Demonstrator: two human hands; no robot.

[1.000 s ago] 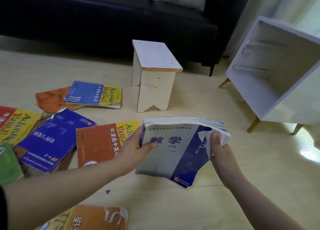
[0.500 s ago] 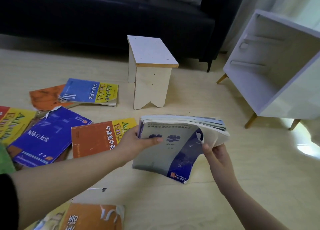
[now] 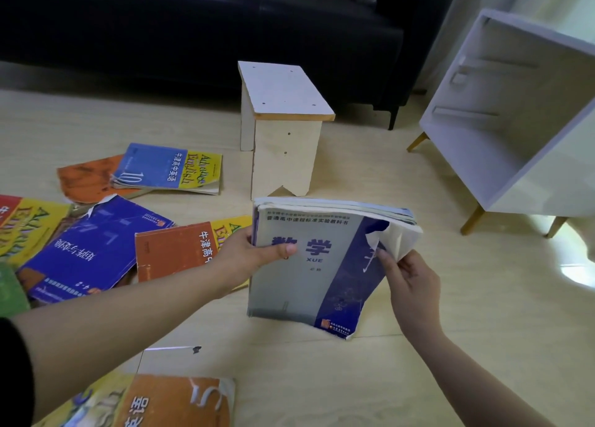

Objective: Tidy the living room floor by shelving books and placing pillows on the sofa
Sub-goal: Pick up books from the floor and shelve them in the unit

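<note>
Left hand (image 3: 254,256) grips book stack (image 3: 302,285) at its left edge, thumb flat across the grey cover. Right hand (image 3: 410,286) pinches the torn cover flap. Stack spans between both sets of fingers; stool (image 3: 283,127) just beyond fingertips

Right hand (image 3: 412,288) shifted lower on book stack (image 3: 299,285), fingertip now at torn cover flap; left hand (image 3: 244,256) thumb further across cover.
</note>
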